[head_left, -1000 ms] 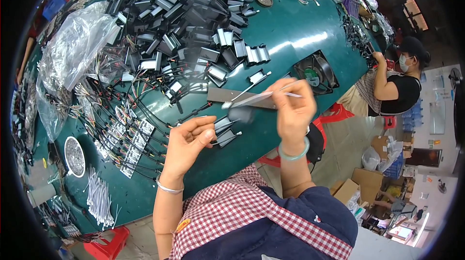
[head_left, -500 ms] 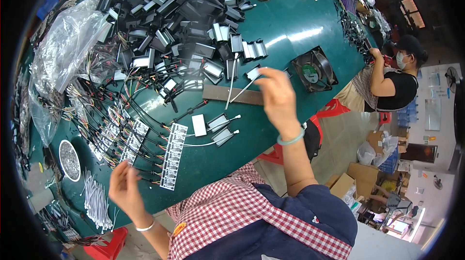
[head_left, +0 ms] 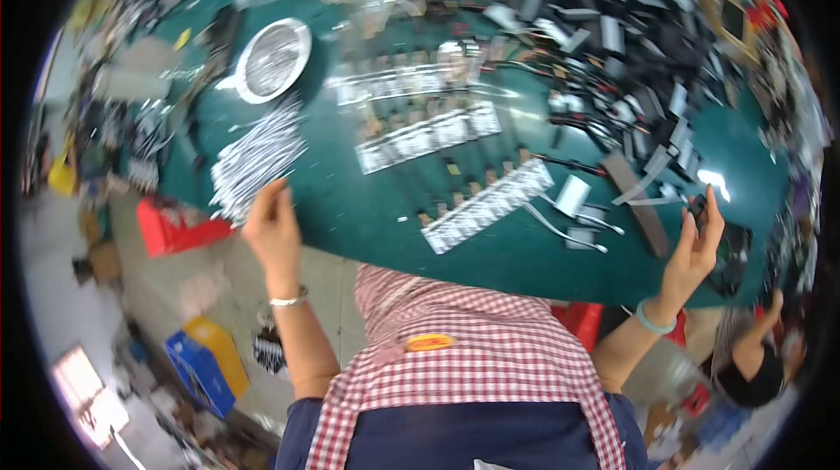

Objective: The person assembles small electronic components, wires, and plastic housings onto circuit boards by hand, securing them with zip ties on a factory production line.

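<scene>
My left hand [head_left: 273,229] reaches over the near edge of the green table [head_left: 350,207], its bent fingers touching a heap of thin silver-white strips [head_left: 258,159]; blur hides whether it grips any. At the table's right edge my right hand [head_left: 696,247] is raised, palm toward me and fingers apart, beside a small dark part [head_left: 700,207]. Between my hands lie rows of small wired parts laid side by side [head_left: 490,203], and more rows [head_left: 420,133] lie farther back. A small white block with a cable [head_left: 573,196] lies next to a brown flat bar [head_left: 634,199].
A round silver dish [head_left: 273,59] stands at the back left. Many black and silver parts [head_left: 630,24] are heaped at the back right. A red box [head_left: 171,225] and a blue and yellow box [head_left: 206,361] sit on the floor to the left. Another person [head_left: 752,365] is at lower right.
My head has turned, so the table appears swung round. My left hand moved from beside me up to the strip heap. My right hand lifted off the table and spread its fingers.
</scene>
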The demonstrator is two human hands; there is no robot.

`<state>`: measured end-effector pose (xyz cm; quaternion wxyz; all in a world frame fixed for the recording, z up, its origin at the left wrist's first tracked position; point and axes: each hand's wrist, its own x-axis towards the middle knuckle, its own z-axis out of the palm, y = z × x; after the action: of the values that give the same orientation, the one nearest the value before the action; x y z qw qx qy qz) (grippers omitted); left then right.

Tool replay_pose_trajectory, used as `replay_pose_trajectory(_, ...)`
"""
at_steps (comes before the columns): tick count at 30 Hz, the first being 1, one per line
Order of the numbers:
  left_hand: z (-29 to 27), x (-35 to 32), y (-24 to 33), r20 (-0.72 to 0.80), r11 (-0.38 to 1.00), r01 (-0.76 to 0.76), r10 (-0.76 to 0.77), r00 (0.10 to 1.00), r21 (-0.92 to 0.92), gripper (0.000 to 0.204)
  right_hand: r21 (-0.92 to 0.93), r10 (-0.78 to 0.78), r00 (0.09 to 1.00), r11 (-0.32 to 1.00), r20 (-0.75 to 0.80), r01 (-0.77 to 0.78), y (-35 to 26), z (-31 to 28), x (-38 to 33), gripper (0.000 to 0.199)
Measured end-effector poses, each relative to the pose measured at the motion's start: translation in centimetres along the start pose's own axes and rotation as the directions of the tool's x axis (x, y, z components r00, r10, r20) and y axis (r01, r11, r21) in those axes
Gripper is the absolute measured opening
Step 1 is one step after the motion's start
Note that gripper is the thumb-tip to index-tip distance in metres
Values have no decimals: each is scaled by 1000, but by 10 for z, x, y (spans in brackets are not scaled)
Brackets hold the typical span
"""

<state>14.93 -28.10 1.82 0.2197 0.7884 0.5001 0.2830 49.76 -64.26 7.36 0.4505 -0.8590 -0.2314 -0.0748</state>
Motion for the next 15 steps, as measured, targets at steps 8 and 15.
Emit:
replay_pose_trajectory(8, -6, 5, -5, -36, 996, -21, 24, 999, 83, 8, 491, -93, 922, 864, 376, -113, -74, 111, -20, 38)
replay_pose_trajectory(15, -24, 14, -31, -57, 982, -96, 106, 993, 165, 9, 338, -198, 858, 941, 474, 30, -97, 125, -24, 34)
